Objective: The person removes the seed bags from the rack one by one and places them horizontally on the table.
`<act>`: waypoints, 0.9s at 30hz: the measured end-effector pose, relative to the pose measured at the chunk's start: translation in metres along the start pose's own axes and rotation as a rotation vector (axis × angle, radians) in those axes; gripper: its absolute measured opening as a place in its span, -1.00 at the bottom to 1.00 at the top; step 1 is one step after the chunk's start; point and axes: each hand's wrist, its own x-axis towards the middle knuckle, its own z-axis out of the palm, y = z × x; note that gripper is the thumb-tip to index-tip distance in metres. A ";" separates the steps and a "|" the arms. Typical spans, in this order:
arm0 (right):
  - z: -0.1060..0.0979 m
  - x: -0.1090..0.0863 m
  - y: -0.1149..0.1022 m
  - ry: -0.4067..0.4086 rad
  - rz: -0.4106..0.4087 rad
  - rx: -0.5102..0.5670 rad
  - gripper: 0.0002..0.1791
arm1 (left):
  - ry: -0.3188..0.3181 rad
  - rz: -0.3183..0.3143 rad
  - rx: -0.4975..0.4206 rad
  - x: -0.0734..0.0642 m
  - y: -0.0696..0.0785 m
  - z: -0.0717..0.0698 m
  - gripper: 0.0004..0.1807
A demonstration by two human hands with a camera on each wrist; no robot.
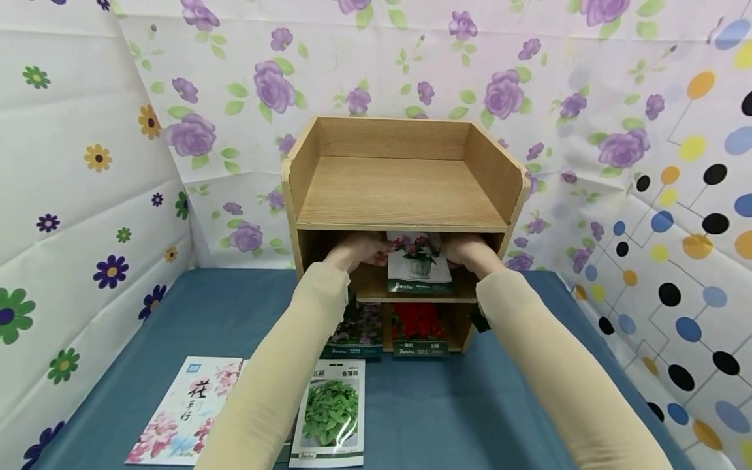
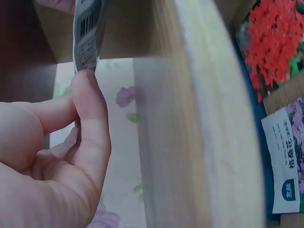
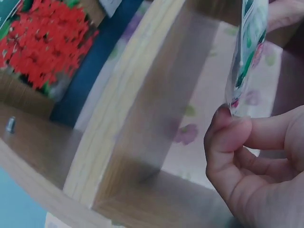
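Inside the shelf's middle compartment, a seed packet (image 1: pixel 420 264) with pink flowers in a pot and a dark green lower band is held between both hands. My left hand (image 1: pixel 358 249) pinches its left side; the left wrist view shows thumb and finger on the edge of the packet (image 2: pixel 87 38). On the other side, my right hand (image 1: pixel 467 252) pinches the right edge, and the right wrist view shows the packet (image 3: pixel 247 52) nearly edge-on above the fingertips. The wooden shelf (image 1: pixel 399 230) surrounds both hands; its board lies below the packet.
In the lower compartments stand a red-flower packet (image 1: pixel 418 326) and a purple-flower packet (image 1: pixel 361 329). On the blue cloth (image 1: pixel 446 418) lie a green-leaf seed packet (image 1: pixel 331 411) and a pink floral booklet (image 1: pixel 185 411), partly behind my left sleeve. Patterned cloth (image 1: pixel 399 59) hangs behind.
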 end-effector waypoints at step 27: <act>0.062 -0.096 0.039 0.154 -0.125 0.243 -0.89 | -0.018 0.203 0.002 -0.082 -0.064 0.010 -0.82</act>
